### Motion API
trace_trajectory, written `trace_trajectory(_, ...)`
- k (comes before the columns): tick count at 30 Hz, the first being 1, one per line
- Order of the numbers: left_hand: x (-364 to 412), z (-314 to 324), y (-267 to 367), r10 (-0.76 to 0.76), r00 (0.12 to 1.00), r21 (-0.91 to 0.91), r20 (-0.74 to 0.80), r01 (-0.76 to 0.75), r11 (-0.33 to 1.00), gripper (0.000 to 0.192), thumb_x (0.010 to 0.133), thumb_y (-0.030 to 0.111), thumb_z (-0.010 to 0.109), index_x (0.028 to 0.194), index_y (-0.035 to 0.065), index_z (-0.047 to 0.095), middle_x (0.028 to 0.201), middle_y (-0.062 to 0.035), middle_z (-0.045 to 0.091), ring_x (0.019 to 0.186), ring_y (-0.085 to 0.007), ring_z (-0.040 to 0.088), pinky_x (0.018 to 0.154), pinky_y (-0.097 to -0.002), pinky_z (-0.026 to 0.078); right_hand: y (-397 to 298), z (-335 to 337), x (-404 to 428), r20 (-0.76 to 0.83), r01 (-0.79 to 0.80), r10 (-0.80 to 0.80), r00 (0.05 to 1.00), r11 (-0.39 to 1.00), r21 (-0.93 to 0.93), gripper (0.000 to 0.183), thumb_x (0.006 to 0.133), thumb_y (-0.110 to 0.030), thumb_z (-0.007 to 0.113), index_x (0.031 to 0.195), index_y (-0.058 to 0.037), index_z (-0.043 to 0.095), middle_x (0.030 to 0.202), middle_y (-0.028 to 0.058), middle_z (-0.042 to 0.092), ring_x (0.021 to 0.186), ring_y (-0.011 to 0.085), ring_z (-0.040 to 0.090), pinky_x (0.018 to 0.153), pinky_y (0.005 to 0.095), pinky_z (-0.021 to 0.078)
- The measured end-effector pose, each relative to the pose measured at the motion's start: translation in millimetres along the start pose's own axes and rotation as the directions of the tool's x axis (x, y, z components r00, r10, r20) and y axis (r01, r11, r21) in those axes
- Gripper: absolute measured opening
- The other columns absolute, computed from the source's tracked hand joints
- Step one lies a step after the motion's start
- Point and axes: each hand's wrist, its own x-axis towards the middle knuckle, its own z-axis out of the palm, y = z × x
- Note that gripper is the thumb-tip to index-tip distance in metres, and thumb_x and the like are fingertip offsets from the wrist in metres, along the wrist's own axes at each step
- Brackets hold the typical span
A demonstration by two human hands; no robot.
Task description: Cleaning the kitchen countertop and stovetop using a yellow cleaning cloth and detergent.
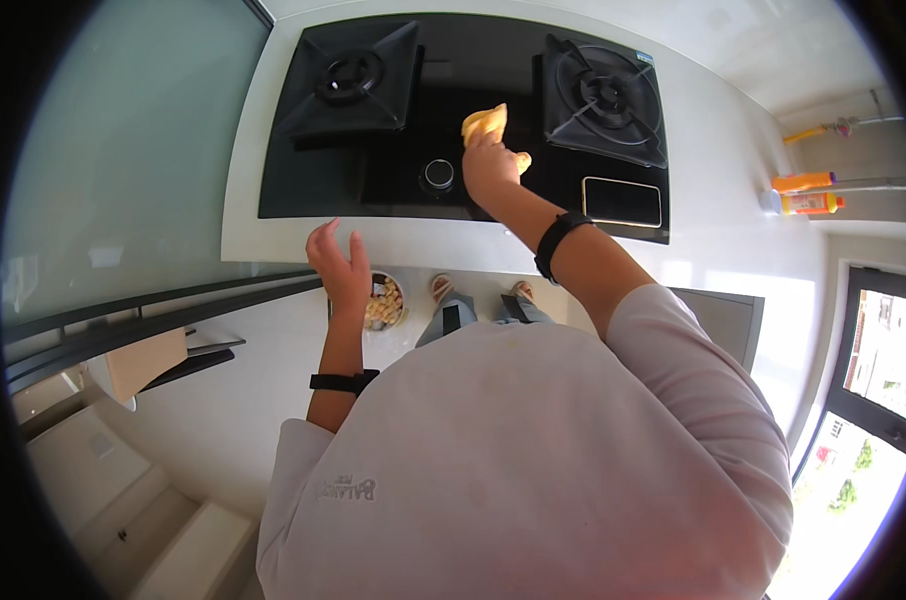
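My right hand (492,171) grips a yellow cloth (484,122) over the black glass of a gas cooktop (393,180), between its two burners. Just left of that hand is a round control knob (438,174). The left burner (350,79) and the right burner (609,94) each sit within a square dark guard. A smartphone (621,202) with a dark screen lies on the glass at the front right corner. My left hand (340,262) hangs in front of the counter's edge, fingers apart, holding nothing.
A white countertop (273,240) surrounds the cooktop. On the right stand an orange bottle (804,181) and a yellow bottle (809,203). Below my left hand, a bin (384,301) holds many pale pieces. A frosted glass panel (122,150) borders the left; a glazed door (858,405) is at right.
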Motion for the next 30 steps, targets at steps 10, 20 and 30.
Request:
trace_trajectory(10, 27.0, 8.6, 6.3, 0.036, 0.999, -0.023, 0.000, -0.036, 0.999, 0.035, 0.086, 0.017, 0.058, 0.118, 0.0058, 0.048, 0.119, -0.0161, 0.043, 0.113, -0.0328, 0.040, 0.097, -0.0436, 0.032, 1.6, -12.0, -39.4, -0.004, 0.469, -0.496, 0.868, 0.824, -0.319, 0.041, 0.086, -0.017, 0.053, 0.121, 0.0051, 0.051, 0.119, 0.0228, 0.056, 0.102, 0.0311, 0.060, 0.085, 0.0377, 0.0456)
trace_trajectory(20, 47.5, 18.2, 17.5, 0.074, 0.997, -0.070, -0.014, -0.074, 0.995, 0.033, 0.086, 0.018, 0.059, 0.116, 0.0065, 0.051, 0.118, -0.0166, 0.044, 0.111, -0.0328, 0.042, 0.095, -0.0426, 0.033, 14.5, 13.4, -59.1, -0.065, 0.609, -0.671, 0.739, 0.706, -0.360, 0.028, 0.081, -0.017, 0.057, 0.103, 0.0005, 0.062, 0.097, 0.0092, 0.063, 0.092, 0.0211, 0.058, 0.083, 0.0310, 0.0424)
trace_trajectory(30, 64.0, 14.5, 35.0, 0.104, 0.994, -0.071, -0.026, -0.106, 0.992, 0.033, 0.086, 0.018, 0.060, 0.115, 0.0066, 0.052, 0.119, -0.0158, 0.044, 0.110, -0.0317, 0.043, 0.095, -0.0409, 0.035, 48.7, 43.6, -88.6, -0.361, 0.655, -0.727, 0.584, 0.685, -0.320, 0.026, 0.079, -0.015, 0.055, 0.099, -0.0013, 0.063, 0.100, 0.0079, 0.062, 0.095, 0.0203, 0.057, 0.085, 0.0293, 0.0420)
